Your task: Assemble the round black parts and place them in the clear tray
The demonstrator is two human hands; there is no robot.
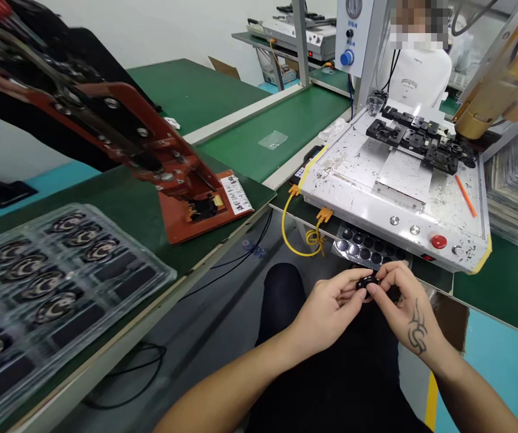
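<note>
Green bench [509,294] at right carries a white machine [353,192]; red fixture [172,231] stands on the left-hand bench [204,234]. Small black part [367,280] sits between the two hands, above the lap, near a sheet of dark discs [361,245]. Left hand [324,310] pinches its left side, right hand [407,307] its right; hands close together, fingers on it. Part looks rounded, glossy; finer detail hidden by fingertips.

"The small part [367,281] you're holding: what colour?"
"Glossy black. Your right hand [400,304] bears a dark, curling tattoo [416,334]."
"The machine [353,180] before you?"
"White, black-specked, its button [438,241] red; the fixture [180,225] leftward, brick-red."
</note>
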